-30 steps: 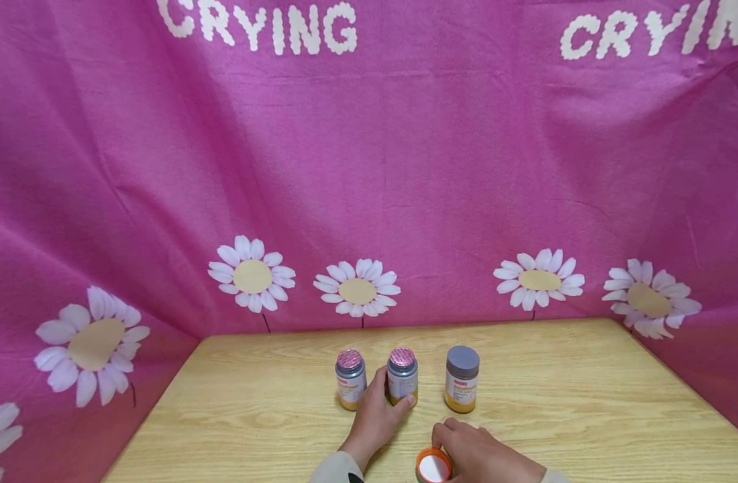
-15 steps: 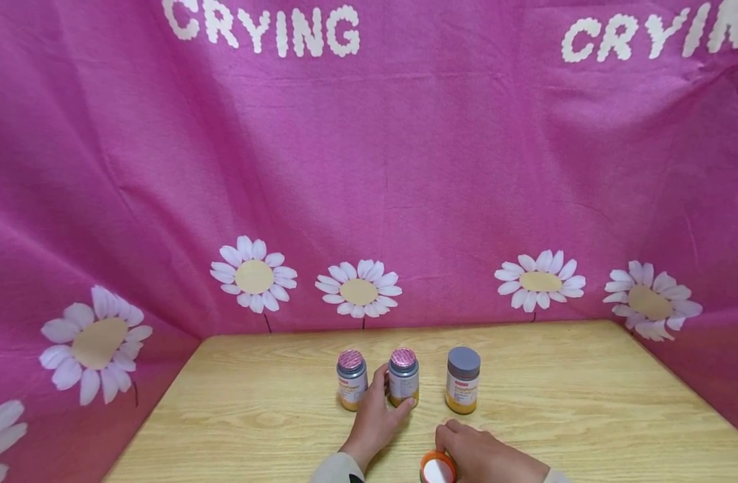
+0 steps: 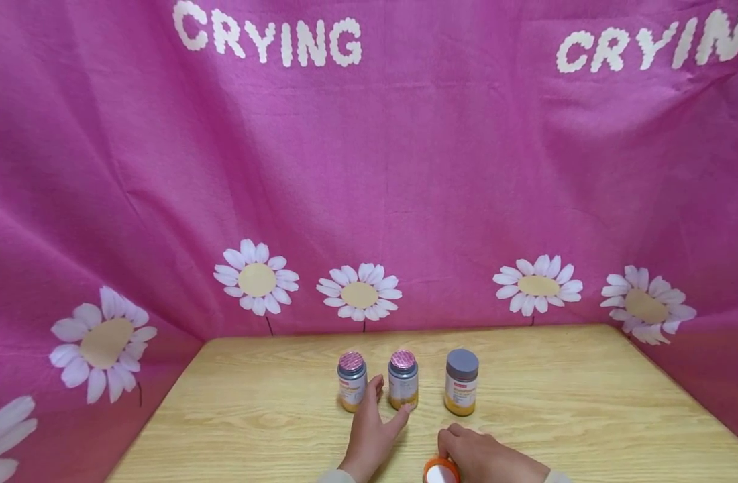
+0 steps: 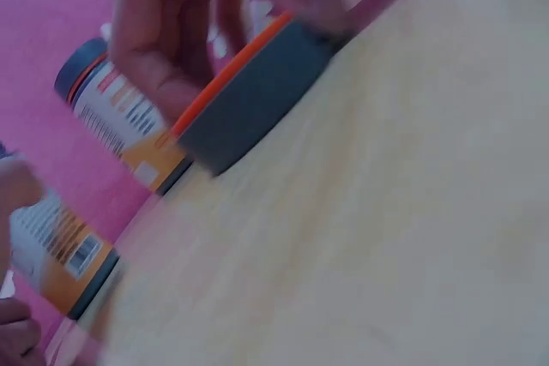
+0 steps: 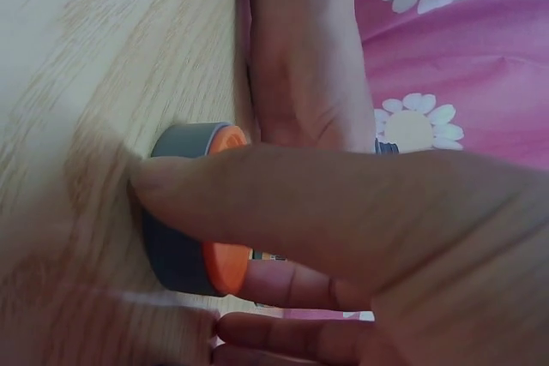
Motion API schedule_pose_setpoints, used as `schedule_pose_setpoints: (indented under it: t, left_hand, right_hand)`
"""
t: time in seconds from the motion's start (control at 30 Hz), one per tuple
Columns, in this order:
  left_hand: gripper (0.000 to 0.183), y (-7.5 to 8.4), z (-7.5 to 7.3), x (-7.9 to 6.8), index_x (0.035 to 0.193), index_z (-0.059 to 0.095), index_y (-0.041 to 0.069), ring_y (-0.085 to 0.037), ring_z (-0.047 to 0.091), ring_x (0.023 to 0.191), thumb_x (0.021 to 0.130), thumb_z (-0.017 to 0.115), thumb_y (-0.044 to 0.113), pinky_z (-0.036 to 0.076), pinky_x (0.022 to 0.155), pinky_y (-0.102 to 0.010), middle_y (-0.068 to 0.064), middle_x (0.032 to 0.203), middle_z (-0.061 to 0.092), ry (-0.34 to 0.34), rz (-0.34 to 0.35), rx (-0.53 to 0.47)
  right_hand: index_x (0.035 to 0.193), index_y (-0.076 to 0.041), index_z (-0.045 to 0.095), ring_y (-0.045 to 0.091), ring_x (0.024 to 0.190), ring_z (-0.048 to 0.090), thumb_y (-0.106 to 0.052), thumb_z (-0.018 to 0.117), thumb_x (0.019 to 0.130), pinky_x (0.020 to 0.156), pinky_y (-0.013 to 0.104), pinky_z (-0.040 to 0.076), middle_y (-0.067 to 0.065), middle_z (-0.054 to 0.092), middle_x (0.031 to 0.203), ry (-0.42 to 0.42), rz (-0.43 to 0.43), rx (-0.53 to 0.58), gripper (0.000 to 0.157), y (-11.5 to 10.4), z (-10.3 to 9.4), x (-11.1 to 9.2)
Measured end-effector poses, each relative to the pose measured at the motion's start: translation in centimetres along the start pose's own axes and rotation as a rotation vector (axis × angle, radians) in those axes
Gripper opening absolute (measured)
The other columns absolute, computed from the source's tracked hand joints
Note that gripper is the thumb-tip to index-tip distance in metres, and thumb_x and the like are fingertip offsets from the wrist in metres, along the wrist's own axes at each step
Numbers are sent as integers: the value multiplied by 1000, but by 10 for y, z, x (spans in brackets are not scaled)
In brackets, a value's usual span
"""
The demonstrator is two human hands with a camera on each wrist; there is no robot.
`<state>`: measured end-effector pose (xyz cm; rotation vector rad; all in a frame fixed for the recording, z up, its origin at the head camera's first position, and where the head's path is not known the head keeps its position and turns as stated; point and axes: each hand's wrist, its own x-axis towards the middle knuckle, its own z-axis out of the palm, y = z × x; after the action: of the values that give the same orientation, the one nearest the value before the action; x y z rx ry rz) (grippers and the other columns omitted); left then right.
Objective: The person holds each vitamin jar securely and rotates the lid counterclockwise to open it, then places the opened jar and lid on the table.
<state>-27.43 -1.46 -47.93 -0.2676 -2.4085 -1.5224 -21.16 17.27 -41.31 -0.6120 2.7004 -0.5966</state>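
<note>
Left hand [image 3: 372, 433] has loosened from the middle bottle [image 3: 403, 386] since the earlier frame; right hand [image 3: 486, 456] pinches the cap [image 3: 441, 472].
Left thumb and fingers spread wide, thumb tip by the bottle's base, contact not determinable. Bottle upright on the table [image 3: 586, 402], pink seal [image 3: 402, 358] over its mouth. Cap inside-up between the hands, on or just above the table; orange rim. Head view shows its white liner [image 3: 439, 475], which the wrist views do not; these show its grey wall [image 5: 176, 255] clearly.

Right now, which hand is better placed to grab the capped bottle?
Right hand, probably: it's nearer the capped bottle, though pinching a lid. The left hand is at the middle bottle.
</note>
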Motion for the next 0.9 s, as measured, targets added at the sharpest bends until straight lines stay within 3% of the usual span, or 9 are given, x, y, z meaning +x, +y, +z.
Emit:
schedule_pose_setpoints:
  t: [0.13,0.23,0.3,0.47,0.63,0.77,0.9]
  left_hand:
    - [40,9,-5,-16,117,50,10,-19,53,105,80,65,18,40,91,-37,-4,113,58,142,35,-32]
    - [29,18,-6,-27,106,55,12,-14,56,93,79,62,6,45,83,-33,-2,97,60,165,89,-115]
    - [27,24,-7,-31,103,56,13,-14,56,90,79,60,1,46,82,-32,-1,94,60,120,110,-190]
    - [28,31,-3,-32,109,55,11,-20,54,103,82,58,3,42,90,-34,-2,105,60,-81,124,-319]
    - [37,30,8,-27,121,49,16,-19,47,116,85,56,8,37,96,-33,-1,121,53,-242,183,-343]
    - [43,29,18,-20,129,41,23,-17,40,123,88,54,15,33,99,-33,2,131,45,-311,214,-316]
    - [48,38,21,-15,134,36,20,-21,35,126,89,54,22,30,101,-35,0,136,40,-351,190,-307]
  right_hand:
    - [85,-22,50,11,66,45,-40,78,64,59,29,41,-7,45,78,-1,10,-2,40,-2,1,-1]
    - [85,-21,50,11,65,45,-38,79,62,58,30,41,-7,45,78,11,12,-14,40,-2,2,-1]
    - [89,-21,51,13,68,46,-38,80,62,60,33,43,-6,46,81,21,5,-33,43,-1,2,0]
    - [104,-20,52,17,77,49,-48,81,55,69,46,45,-4,50,91,15,45,-48,64,0,-6,0]
    - [107,-13,51,16,77,48,-43,83,55,65,40,44,-2,50,92,82,4,-52,68,6,-23,-11]
    - [108,-8,49,17,79,47,-31,83,60,66,40,43,2,50,96,157,-20,-50,63,10,-35,-18]
    - [106,-8,49,19,80,49,-31,82,61,67,41,43,4,52,94,250,9,-48,60,11,-41,-24]
